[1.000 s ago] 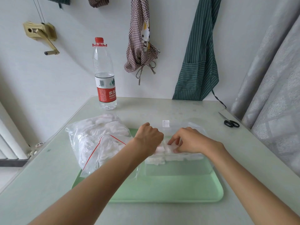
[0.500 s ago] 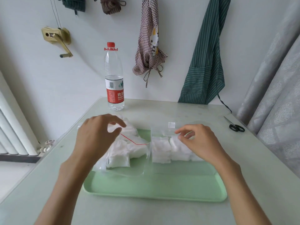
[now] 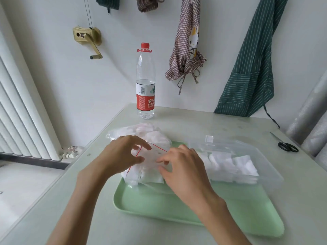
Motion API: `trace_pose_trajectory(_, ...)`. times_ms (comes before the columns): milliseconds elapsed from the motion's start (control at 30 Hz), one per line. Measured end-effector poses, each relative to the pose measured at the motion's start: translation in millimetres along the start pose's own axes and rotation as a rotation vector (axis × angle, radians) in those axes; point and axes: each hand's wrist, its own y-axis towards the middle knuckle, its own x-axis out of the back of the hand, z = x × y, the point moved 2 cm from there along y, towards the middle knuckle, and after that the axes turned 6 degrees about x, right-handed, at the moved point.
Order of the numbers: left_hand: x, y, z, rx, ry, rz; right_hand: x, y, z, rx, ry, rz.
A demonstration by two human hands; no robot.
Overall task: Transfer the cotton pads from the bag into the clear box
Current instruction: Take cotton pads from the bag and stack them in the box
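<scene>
Pinching the floppy clear plastic bag (image 3: 152,156) of white cotton pads (image 3: 150,137) mid-frame, left hand (image 3: 122,154) and right hand (image 3: 184,167) could spill pads onto the green plastic tray (image 3: 159,204).

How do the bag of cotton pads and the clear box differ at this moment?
The bag is soft, crumpled plastic with a red strip at its mouth; the clear box is rigid and open-topped. Both hands, left and right, are at the bag; neither touches the box. Both hold white pads and rest on the green tray.
</scene>
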Motion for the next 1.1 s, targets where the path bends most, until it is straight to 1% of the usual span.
trace_pose_trajectory(133,-2,3,-2,-0.001,0.068,-0.06,-21,-6,-6,0.03,-0.056,-0.017)
trace_pose_trajectory(267,-1,3,2,-0.003,0.04,-0.071,-29,-7,-5,0.101,-0.028,-0.076)
trace_pose_trajectory(433,3,4,6,-0.058,0.003,-0.045,-32,-9,-3,0.191,0.003,0.001)
trace_pose_trajectory(600,9,1,6,-0.093,0.017,-0.062,-31,-9,-7,0.182,0.036,0.041)
trace_pose_trajectory(667,10,2,6,-0.106,0.003,-0.055,-23,-6,-10,0.186,0.104,0.038)
trace_pose_trajectory(700,10,2,7,-0.107,-0.009,-0.041,-15,-5,-12,0.158,0.175,0.033)
trace_pose_trajectory(767,12,2,7,-0.119,-0.059,-0.014,5,-1,-18,0.038,0.356,0.038)
trace_pose_trajectory(800,14,1,5,-0.125,-0.101,-0.021,15,1,-22,-0.055,0.479,0.031)
trace_pose_trajectory(867,19,-1,-5,-0.125,-0.23,-0.088,32,4,-31,-0.298,0.824,0.015)
trace_pose_trajectory(933,22,-6,-22,-0.081,-0.451,-0.119,40,4,-38,-0.504,1.129,0.031)
trace_pose_trajectory(967,22,-8,-29,-0.056,-0.547,-0.098,41,3,-40,-0.565,1.218,0.045)
trace_pose_trajectory(1000,20,-9,-36,-0.043,-0.591,-0.064,42,3,-41,-0.605,1.287,0.053)
trace_pose_trajectory(1033,16,-10,-42,-0.039,-0.595,-0.026,43,2,-42,-0.628,1.332,0.055)
trace_pose_trajectory(1100,8,-9,-47,-0.039,-0.601,0.011,45,3,-44,-0.634,1.347,0.053)
